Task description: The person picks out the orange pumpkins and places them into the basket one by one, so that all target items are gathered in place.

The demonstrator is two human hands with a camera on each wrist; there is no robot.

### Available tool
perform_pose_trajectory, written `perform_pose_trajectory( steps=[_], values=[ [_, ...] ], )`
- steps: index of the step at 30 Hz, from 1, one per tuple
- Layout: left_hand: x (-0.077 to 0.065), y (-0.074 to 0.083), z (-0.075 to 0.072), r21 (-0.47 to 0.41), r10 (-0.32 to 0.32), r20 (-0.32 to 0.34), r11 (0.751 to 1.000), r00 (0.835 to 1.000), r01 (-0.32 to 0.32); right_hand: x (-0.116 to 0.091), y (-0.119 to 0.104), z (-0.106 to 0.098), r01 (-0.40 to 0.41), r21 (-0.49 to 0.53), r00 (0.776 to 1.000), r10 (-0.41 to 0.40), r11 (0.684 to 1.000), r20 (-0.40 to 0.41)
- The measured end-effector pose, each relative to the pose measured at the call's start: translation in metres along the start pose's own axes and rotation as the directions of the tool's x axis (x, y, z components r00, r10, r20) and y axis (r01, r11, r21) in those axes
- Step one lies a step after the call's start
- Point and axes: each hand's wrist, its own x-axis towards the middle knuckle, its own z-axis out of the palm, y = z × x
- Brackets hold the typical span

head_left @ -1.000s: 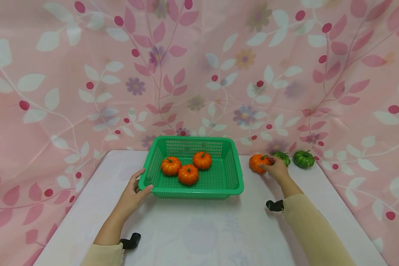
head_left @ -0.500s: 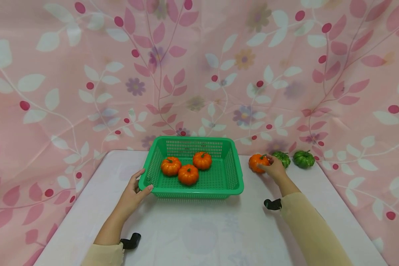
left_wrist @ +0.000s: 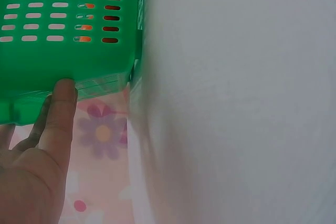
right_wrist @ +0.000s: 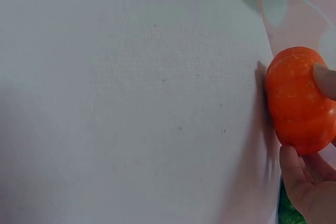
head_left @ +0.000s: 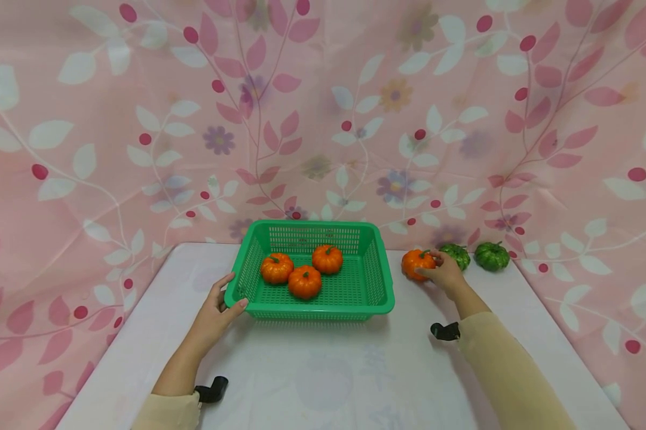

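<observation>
A green plastic basket [head_left: 317, 309] stands mid-table with three small orange pumpkins [head_left: 305, 283] inside. My left hand [head_left: 214, 313] holds its near left corner, thumb at the front and fingers along the left side. In the left wrist view, a fingertip presses on the slotted wall [left_wrist: 63, 59] of the basket. To the right of the basket, my right hand [head_left: 447, 276] grips another orange pumpkin [head_left: 415, 266] between thumb and fingers. In the right wrist view this pumpkin [right_wrist: 296, 103] is close to the white cloth; whether it touches cannot be told.
Two green pumpkins [head_left: 492, 257] sit at the table's back right, one partly behind my right hand. White cloth covers the table [head_left: 323, 370]. A pink floral curtain [head_left: 323, 119] rises directly behind its back edge.
My right hand and the orange pumpkin in it have shifted very slightly to the left. My left hand and the basket have stayed put.
</observation>
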Motion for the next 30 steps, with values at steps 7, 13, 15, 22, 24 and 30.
perform_pose_trajectory(
  steps=[7, 13, 15, 22, 24, 30],
  values=[
    [0.001, 0.000, 0.000, 0.003, -0.003, 0.001, 1.000, 1.000, 0.003, -0.008, -0.001, -0.006, 0.003, -0.049, 1.000, -0.003, 0.999, -0.001],
    [0.001, -0.002, 0.001, 0.004, -0.006, -0.008, 1.000, 1.000, 0.006, -0.021, -0.009, -0.012, 0.043, -0.043, 0.999, -0.043, 0.998, 0.013],
    [0.002, -0.002, 0.001, 0.003, -0.008, -0.008, 1.000, 1.000, 0.008, -0.026, -0.013, -0.014, 0.062, -0.053, 0.998, -0.061, 0.997, 0.016],
    [0.002, -0.003, 0.001, 0.002, -0.021, -0.007, 1.000, 1.000, 0.021, -0.037, -0.019, -0.019, 0.084, -0.072, 0.996, -0.084, 0.994, 0.008],
    [0.002, -0.002, 0.001, 0.002, -0.022, -0.008, 1.000, 1.000, 0.022, -0.039, -0.020, -0.020, 0.094, -0.061, 0.996, -0.094, 0.994, 0.002],
    [0.001, 0.000, 0.001, 0.003, -0.026, -0.008, 1.000, 1.000, 0.026, -0.047, -0.022, -0.024, 0.105, -0.040, 0.994, -0.105, 0.994, -0.007]
  ],
)
